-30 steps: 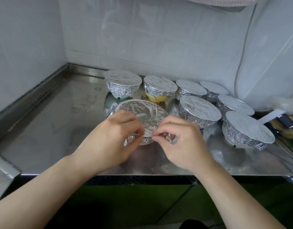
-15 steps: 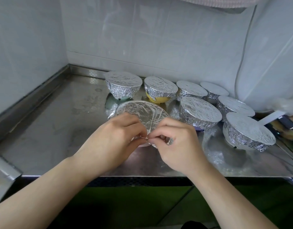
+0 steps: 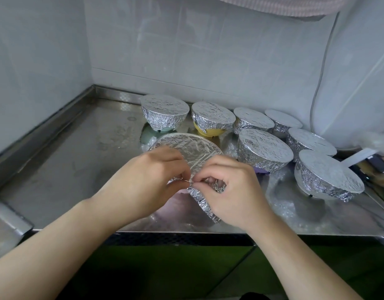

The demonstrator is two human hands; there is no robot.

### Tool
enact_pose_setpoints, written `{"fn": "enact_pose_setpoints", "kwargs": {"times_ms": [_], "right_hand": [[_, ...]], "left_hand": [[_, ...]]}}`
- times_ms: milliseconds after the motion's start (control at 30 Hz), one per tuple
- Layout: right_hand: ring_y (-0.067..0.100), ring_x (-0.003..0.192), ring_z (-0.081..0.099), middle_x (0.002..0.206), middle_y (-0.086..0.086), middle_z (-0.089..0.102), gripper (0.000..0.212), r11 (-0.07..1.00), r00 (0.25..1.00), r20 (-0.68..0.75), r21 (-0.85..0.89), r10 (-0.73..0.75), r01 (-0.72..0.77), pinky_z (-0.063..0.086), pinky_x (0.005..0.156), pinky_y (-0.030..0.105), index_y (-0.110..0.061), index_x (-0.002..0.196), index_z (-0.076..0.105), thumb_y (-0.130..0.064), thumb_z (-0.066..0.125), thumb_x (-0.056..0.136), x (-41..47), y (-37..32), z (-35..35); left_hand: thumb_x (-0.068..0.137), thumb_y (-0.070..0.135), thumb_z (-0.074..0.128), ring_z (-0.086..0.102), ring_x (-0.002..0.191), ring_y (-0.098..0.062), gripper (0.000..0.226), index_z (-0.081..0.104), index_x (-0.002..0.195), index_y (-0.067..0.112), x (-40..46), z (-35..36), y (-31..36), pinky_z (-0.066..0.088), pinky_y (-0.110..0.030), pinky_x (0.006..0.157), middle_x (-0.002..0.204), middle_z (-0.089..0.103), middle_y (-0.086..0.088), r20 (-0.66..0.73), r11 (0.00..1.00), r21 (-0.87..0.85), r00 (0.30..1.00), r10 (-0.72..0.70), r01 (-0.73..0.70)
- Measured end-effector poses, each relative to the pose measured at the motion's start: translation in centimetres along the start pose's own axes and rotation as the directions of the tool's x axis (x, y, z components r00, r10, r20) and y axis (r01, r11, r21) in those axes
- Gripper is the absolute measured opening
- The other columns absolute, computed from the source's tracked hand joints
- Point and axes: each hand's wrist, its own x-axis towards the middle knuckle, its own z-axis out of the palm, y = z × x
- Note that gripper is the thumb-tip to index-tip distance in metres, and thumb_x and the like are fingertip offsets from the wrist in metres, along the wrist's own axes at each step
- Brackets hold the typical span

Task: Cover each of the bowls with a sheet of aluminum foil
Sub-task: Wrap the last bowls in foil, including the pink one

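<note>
Left hand [image 3: 143, 180] and right hand [image 3: 232, 187] fingers both pinch the crinkled silver foil sheet [image 3: 193, 148] covering the nearest bowl on the steel counter [image 3: 78, 161].

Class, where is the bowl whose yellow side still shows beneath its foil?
The yellow bowl sits in the back row near the tiled wall, second from the left, just behind the bowl being wrapped.

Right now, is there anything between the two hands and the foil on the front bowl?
Nothing visible: the left hand and right hand both already pinch the foil at the front bowl's near edge, fingertips almost meeting.
</note>
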Motion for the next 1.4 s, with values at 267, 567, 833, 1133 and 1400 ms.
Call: {"fn": "enact_pose_setpoints", "kwargs": {"times_ms": [267, 567, 833, 1133, 1400], "right_hand": [[0.011, 0.074, 0.06, 0.087, -0.009, 0.065, 0.017, 1.0, 1.0, -0.009, -0.015, 0.015, -0.015, 0.042, 0.068, 0.016, -0.015, 0.081, 0.077, -0.002, 0.088, 0.081, 0.0, -0.1, 0.3], [0.01, 0.08, 0.063, 0.092, -0.01, 0.067, 0.012, 0.999, 0.999, 0.023, 0.001, 0.042, -0.043, 0.043, 0.072, 0.013, -0.013, 0.085, 0.079, -0.007, 0.089, 0.084, -0.4, 0.4, -0.6], [0.011, 0.076, 0.061, 0.091, -0.011, 0.065, 0.012, 0.999, 0.999, 0.007, 0.021, 0.037, -0.037, 0.045, 0.068, 0.019, -0.014, 0.084, 0.078, -0.009, 0.088, 0.084, -0.2, 0.0, 0.3], [0.008, 0.082, 0.061, 0.092, -0.011, 0.065, 0.012, 1.0, 0.997, -0.071, -0.025, 0.016, -0.018, 0.054, 0.072, 0.035, -0.014, 0.083, 0.077, -0.015, 0.088, 0.086, -0.7, 0.1, 1.0], [0.015, 0.081, 0.067, 0.092, -0.008, 0.069, 0.009, 0.991, 0.995, -0.054, 0.109, 0.079, -0.073, 0.056, 0.072, 0.033, -0.01, 0.088, 0.081, -0.001, 0.085, 0.087, -0.9, 0.7, -0.1]], "left_hand": [[0.09, 0.021, 0.083, 0.059, 0.087, -0.02, 0.011, 0.072, 0.089, 0.018, 0.0, 0.8, 0.3, 0.052, -0.037, 0.072, 0.09, 0.062, 0.007, -0.044, 0.999, 0.047, 0.999, 0.009, -0.007], [0.085, 0.014, 0.085, 0.053, 0.084, -0.01, 0.019, 0.068, 0.082, 0.023, 0.3, -1.0, -0.4, 0.052, -0.033, 0.067, 0.085, 0.059, 0.014, 0.029, 0.998, 0.045, 0.999, -0.044, 0.042], [0.089, 0.027, 0.082, 0.055, 0.083, -0.013, 0.012, 0.071, 0.088, 0.022, 0.1, 0.0, 0.1, 0.052, -0.036, 0.065, 0.089, 0.06, 0.012, -0.006, 0.999, 0.038, 1.0, -0.019, 0.019], [0.082, 0.024, 0.087, 0.058, 0.08, -0.009, 0.02, 0.069, 0.082, 0.03, 0.2, -1.2, -0.2, 0.053, -0.034, 0.06, 0.085, 0.059, 0.016, 0.042, 0.995, 0.076, 0.997, -0.064, 0.06], [0.088, 0.025, 0.084, 0.056, 0.085, -0.01, 0.011, 0.073, 0.086, 0.024, 0.0, -0.2, 0.1, 0.048, -0.028, 0.062, 0.087, 0.062, 0.013, -0.029, 0.998, 0.062, 0.999, -0.025, 0.027]]}}
